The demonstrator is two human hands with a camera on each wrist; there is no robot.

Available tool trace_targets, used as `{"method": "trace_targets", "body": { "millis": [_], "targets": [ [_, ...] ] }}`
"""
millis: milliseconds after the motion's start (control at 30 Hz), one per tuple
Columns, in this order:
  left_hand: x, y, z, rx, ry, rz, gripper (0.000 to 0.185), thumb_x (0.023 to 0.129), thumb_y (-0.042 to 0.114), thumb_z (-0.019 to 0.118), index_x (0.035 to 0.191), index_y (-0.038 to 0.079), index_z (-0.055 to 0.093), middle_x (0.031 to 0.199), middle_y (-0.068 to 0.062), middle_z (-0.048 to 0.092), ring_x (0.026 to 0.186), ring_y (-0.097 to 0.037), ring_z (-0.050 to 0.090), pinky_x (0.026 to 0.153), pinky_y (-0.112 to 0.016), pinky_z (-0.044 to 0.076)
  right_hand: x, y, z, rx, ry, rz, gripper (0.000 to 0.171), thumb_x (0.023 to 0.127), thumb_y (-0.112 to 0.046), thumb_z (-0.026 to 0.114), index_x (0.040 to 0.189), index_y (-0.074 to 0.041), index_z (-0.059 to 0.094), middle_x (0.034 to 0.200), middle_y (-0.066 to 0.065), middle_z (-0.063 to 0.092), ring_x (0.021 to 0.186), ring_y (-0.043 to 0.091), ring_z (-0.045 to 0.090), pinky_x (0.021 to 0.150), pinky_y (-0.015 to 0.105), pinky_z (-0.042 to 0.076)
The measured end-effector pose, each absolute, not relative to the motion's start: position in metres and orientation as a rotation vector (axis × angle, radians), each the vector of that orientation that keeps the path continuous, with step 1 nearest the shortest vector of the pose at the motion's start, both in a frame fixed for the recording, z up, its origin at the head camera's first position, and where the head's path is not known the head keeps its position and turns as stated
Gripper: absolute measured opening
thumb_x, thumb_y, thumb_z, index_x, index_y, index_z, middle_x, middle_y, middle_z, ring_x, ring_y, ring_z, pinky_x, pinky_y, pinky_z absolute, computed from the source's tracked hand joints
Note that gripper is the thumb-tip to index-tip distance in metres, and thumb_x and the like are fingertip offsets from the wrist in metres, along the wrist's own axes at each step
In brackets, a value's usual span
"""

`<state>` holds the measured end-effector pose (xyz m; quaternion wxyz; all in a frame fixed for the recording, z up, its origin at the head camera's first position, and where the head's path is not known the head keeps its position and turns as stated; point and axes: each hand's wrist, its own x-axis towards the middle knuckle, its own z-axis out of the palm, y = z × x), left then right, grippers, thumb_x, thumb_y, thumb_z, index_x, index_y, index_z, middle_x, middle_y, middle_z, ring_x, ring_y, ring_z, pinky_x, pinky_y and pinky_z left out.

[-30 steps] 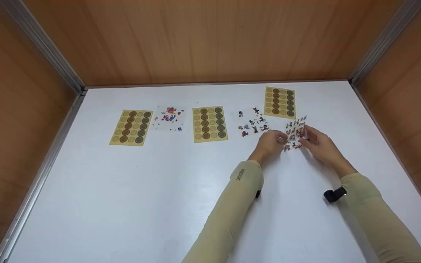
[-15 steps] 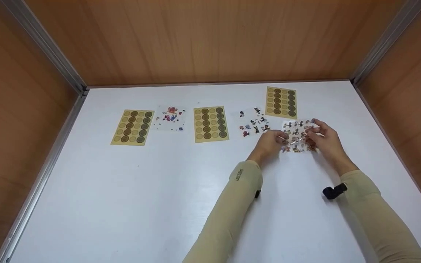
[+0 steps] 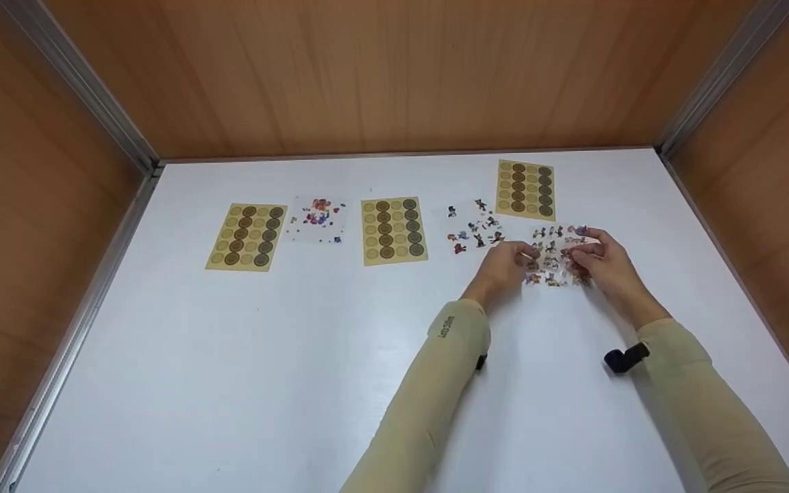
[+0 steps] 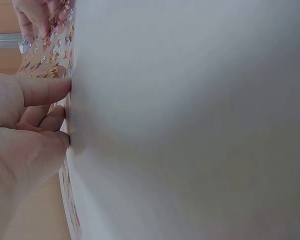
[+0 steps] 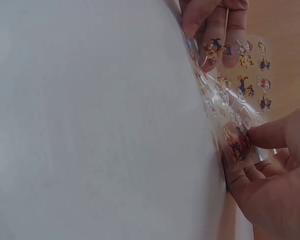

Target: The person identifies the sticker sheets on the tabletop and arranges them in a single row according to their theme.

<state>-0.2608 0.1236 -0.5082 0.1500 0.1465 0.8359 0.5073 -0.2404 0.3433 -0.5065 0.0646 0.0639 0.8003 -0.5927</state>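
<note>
A clear sticker sheet (image 3: 550,257) with small cartoon figures is held between both hands at the right of the white table. My left hand (image 3: 504,270) pinches its left edge, with the fingertips down near the tabletop. At the other side, my right hand (image 3: 612,270) grips the sheet; in the right wrist view its thumb (image 5: 272,135) lies on the front and the fingers are behind. The transparent sheet (image 5: 245,92) stands tilted and slightly bowed there. In the left wrist view, the left thumb and fingers (image 4: 47,92) hide part of the sheet.
Three tan sheets of round stickers lie on the table: a left one (image 3: 246,237), a middle one (image 3: 394,231) and a back right one (image 3: 525,190). Between them lie two clear sticker sheets, one with colourful figures (image 3: 318,219), another with dark figures (image 3: 474,226). Wooden walls (image 3: 394,75) enclose the table.
The right hand has shifted to the right, and the clear sheet has gone from narrow and bent up to spread wider between the hands. The left hand has barely moved.
</note>
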Motion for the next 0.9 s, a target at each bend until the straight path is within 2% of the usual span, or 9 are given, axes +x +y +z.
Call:
{"method": "trace_targets", "body": {
  "millis": [100,233,333,467,567,733,900],
  "targets": [
    [-0.26,0.124,-0.507,0.416,2.387,1.465,0.044,0.087,-0.016,0.056,0.115,0.011,0.074,0.106,0.004,0.072,0.104,-0.009,0.063,0.096,-0.02,0.048,-0.239,0.345,-0.506,0.189,2.411,-1.799,0.054,0.104,-0.009,0.057,0.151,-0.002,0.032,0.107,-0.002,0.065,0.09,0.008,0.065,0.075,0.02,0.054],
    [-0.258,0.12,-0.503,0.44,2.355,1.482,0.041,0.087,-0.017,0.057,0.117,0.007,0.072,0.102,-0.002,0.072,0.093,-0.011,0.065,0.084,-0.019,0.052,-0.238,0.338,-0.504,0.158,2.369,-1.842,0.054,0.104,-0.009,0.058,0.15,-0.003,0.032,0.107,-0.002,0.066,0.089,0.009,0.066,0.072,0.021,0.054],
    [-0.258,0.111,-0.497,0.49,2.376,1.467,0.033,0.091,-0.011,0.062,0.119,0.005,0.069,0.101,-0.006,0.072,0.086,-0.01,0.065,0.077,-0.018,0.053,-0.236,0.329,-0.497,0.12,2.356,-1.857,0.053,0.104,-0.01,0.058,0.149,-0.004,0.032,0.108,0.0,0.065,0.087,0.011,0.068,0.071,0.023,0.056],
    [-0.26,0.091,-0.484,0.545,2.358,1.546,0.028,0.095,-0.003,0.065,0.123,0.001,0.066,0.104,-0.01,0.072,0.087,-0.011,0.066,0.074,-0.018,0.055,-0.237,0.31,-0.483,0.075,2.346,-1.942,0.047,0.103,-0.009,0.06,0.144,-0.006,0.036,0.105,0.0,0.066,0.082,0.012,0.07,0.071,0.024,0.058],
    [-0.26,0.067,-0.476,0.541,2.245,1.687,0.031,0.095,-0.003,0.065,0.126,-0.002,0.062,0.104,-0.013,0.071,0.088,-0.016,0.069,0.076,-0.025,0.059,-0.239,0.289,-0.474,0.032,2.303,-2.042,0.046,0.101,-0.009,0.062,0.141,-0.007,0.04,0.104,0.002,0.068,0.079,0.015,0.07,0.068,0.025,0.058],
    [-0.252,0.011,-0.469,0.478,2.094,1.805,0.038,0.096,-0.002,0.064,0.132,-0.003,0.056,0.104,-0.015,0.07,0.087,-0.023,0.071,0.084,-0.043,0.06,-0.237,0.246,-0.467,-0.087,2.196,-2.136,0.049,0.099,-0.007,0.065,0.141,-0.008,0.041,0.104,0.006,0.069,0.079,0.019,0.07,0.065,0.027,0.058],
    [-0.234,-0.051,-0.465,0.46,2.171,1.702,0.049,0.096,-0.002,0.064,0.143,-0.001,0.049,0.108,-0.017,0.069,0.09,-0.026,0.071,0.083,-0.044,0.061,-0.23,0.195,-0.471,-0.225,2.146,-2.094,0.056,0.097,-0.002,0.065,0.145,-0.009,0.037,0.107,0.013,0.068,0.088,0.029,0.07,0.073,0.035,0.061]
  ]
}}
